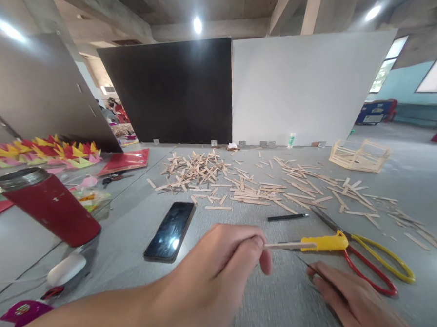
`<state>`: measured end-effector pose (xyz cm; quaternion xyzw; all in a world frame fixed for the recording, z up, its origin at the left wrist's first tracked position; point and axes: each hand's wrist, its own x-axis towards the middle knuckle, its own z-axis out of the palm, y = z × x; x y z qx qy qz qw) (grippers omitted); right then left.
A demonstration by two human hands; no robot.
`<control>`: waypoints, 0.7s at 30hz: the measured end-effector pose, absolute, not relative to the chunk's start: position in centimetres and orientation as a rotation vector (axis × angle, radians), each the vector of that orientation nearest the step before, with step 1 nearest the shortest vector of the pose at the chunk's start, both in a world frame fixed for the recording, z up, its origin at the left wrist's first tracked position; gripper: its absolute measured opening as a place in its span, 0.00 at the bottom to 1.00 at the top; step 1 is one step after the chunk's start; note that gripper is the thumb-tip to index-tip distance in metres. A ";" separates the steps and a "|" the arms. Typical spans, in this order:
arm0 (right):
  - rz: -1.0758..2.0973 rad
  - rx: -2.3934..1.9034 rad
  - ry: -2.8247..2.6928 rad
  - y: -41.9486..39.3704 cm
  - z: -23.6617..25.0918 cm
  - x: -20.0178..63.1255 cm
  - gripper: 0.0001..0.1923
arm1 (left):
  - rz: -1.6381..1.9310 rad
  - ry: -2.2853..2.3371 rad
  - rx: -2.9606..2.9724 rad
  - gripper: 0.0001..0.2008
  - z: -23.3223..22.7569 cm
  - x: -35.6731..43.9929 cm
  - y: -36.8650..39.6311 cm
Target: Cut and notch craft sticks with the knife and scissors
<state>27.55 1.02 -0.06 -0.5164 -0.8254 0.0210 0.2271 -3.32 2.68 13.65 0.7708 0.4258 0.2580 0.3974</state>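
My left hand (227,265) is closed in the middle of the view, its thumb and fingers pinching a thin wooden craft stick (290,246) that points to the right. Lower right, my right hand (352,295) is curled close to the table around a thin dark strip, whose kind I cannot make out. Just beyond the stick's tip lies a yellow utility knife (327,242). Scissors (380,252) with one red and one yellow handle lie beside the knife. A black pen (287,217) rests behind them.
Loose craft sticks (256,191) are scattered across the grey table. A phone (171,231) lies left of centre. Farther left stand a red flask (55,206) and a white rounded device (66,269). A small stick frame (361,158) sits back right, before upright black and white panels (291,86).
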 end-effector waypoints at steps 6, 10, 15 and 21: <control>-0.113 -1.517 -2.236 2.4 -0.6 29.3 0.19 | 0.581 1.033 1.869 0.16 13.3 -3.1 2.7; -0.133 -1.515 -2.250 3.1 -1.1 30.2 0.19 | 0.599 1.036 1.901 0.16 13.3 -2.9 2.8; -0.046 -1.520 -2.297 2.9 -0.9 29.9 0.18 | 0.579 1.045 1.897 0.17 13.2 -2.8 2.7; -0.028 -1.455 -2.182 2.3 -0.2 29.4 0.20 | 0.571 1.080 1.961 0.14 13.3 -2.7 2.9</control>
